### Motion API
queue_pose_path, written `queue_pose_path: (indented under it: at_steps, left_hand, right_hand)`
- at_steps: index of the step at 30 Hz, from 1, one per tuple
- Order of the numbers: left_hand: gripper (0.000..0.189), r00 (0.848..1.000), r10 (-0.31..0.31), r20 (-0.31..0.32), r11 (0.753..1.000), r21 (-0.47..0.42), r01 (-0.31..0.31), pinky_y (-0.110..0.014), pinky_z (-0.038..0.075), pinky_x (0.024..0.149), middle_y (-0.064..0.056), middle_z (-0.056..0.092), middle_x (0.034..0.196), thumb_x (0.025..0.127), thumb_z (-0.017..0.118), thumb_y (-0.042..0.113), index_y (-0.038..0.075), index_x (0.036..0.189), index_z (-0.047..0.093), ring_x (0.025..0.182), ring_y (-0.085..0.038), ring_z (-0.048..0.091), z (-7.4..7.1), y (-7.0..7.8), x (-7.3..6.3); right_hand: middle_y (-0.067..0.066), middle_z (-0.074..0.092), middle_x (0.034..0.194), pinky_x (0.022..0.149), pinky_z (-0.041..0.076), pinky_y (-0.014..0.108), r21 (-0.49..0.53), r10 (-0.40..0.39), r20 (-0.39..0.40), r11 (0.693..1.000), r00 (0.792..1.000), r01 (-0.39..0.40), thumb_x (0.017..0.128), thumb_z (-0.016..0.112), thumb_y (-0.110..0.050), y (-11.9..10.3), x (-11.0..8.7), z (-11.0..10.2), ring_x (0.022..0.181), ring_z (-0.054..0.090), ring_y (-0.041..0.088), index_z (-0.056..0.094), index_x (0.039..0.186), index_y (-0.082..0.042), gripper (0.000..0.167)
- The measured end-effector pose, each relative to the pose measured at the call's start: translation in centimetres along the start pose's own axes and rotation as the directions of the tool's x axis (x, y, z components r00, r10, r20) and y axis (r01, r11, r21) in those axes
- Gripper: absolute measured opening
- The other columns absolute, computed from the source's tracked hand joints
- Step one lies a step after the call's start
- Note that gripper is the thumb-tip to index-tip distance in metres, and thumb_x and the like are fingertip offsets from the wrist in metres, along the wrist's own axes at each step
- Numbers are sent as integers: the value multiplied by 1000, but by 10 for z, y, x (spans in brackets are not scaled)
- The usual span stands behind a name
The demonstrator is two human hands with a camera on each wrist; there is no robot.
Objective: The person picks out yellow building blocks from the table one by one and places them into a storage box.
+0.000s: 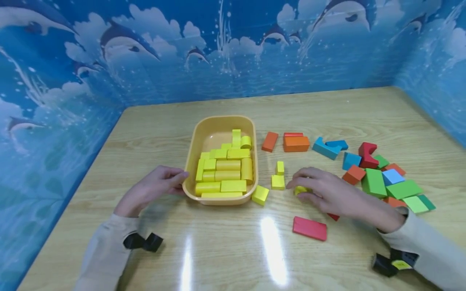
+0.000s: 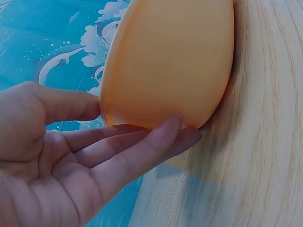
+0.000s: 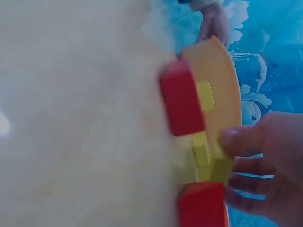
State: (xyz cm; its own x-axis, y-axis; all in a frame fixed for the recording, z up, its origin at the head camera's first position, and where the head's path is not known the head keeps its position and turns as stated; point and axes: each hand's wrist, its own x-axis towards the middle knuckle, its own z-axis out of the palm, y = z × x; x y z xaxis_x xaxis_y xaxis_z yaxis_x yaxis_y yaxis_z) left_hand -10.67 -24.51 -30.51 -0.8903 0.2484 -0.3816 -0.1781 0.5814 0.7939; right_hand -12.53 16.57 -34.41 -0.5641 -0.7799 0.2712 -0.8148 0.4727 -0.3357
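Note:
A tan plastic bin [image 1: 224,117] holds many yellow blocks [image 1: 233,186], both rectangular and cylindrical. On its left side my left hand [image 1: 156,186] holds the near corner. In the left wrist view the thumb lies at the rim and the other fingers rest against the outer wall of the bin [image 2: 170,61]. Right of the bin, my right hand [image 1: 327,192] pinches a yellow block [image 1: 300,189] between thumb and fingers, partly hidden by them. The right wrist view shows this yellow block [image 3: 221,168] blurred. Loose yellow blocks [image 1: 278,182] lie between bin and right hand.
Orange blocks [image 1: 296,144] and blue blocks [image 1: 326,149] lie behind the right hand. A mixed pile with green blocks [image 1: 373,183] spreads to the right. A flat red block [image 1: 310,228] lies nearer the front. Dolphin-printed sheeting [image 1: 233,52] borders the table.

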Motion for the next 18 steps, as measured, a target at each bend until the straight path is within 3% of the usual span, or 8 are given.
queue_pose_path:
  at_steps: [3, 6, 10, 12, 15, 18]
  left_hand:
    - [46, 1000, 12, 5, 1000, -12, -12, -37, 54, 91, -24, 60, 125, 105, 44, 26, -9, 135, 48, 106, -27, 65, 1, 0, 0]
    - [45, 1000, 28, 10, 999, -26, -28, -37, 55, 91, -25, 60, 124, 104, 45, 25, -10, 134, 49, 105, -28, 65, 1, -2, 1]
    - [44, 1000, 22, 4, 999, -25, -22, -36, 55, 90, -24, 61, 123, 104, 45, 24, -9, 133, 50, 104, -27, 65, 2, -4, 2]
    - [44, 1000, 11, -1, 1000, -25, -11, -35, 55, 90, -24, 61, 124, 104, 45, 24, -9, 134, 50, 104, -27, 65, 2, -4, 2]
    - [45, 1000, 12, -3, 1000, -25, -12, -36, 55, 90, -24, 60, 124, 104, 45, 25, -9, 134, 49, 104, -27, 65, 1, -4, 2]
    - [45, 1000, 8, -5, 1000, -25, -8, -36, 55, 90, -24, 61, 124, 104, 45, 24, -9, 133, 49, 104, -27, 65, 1, -3, 1]
  right_hand:
    - [0, 63, 108, 76, 58, 33, 49, -45, -120, 997, 992, 51, 81, 74, 2, 6, 23, -1, 98, 59, 15, 69, 107, -10, 29]
    - [3, 64, 108, 77, 57, 35, 68, -73, -228, 994, 971, 91, 83, 72, 3, 10, 53, 0, 98, 59, 17, 69, 105, -8, 24]
    - [10, 63, 109, 82, 55, 36, 56, -88, -290, 992, 953, 109, 86, 70, 0, 7, 101, 1, 101, 60, 22, 70, 102, -5, 17]
    - [11, 62, 109, 83, 54, 36, 55, -77, -253, 994, 964, 94, 88, 69, -1, 6, 126, 2, 101, 59, 23, 69, 103, -4, 15]
    - [9, 61, 108, 84, 53, 34, 32, -65, -138, 997, 988, 70, 91, 66, -4, 9, 160, 4, 100, 59, 22, 68, 106, -7, 15]
    - [9, 61, 110, 86, 52, 34, -18, -50, -30, 999, 998, 50, 93, 64, -6, 13, 189, 7, 101, 58, 22, 68, 109, -8, 17]
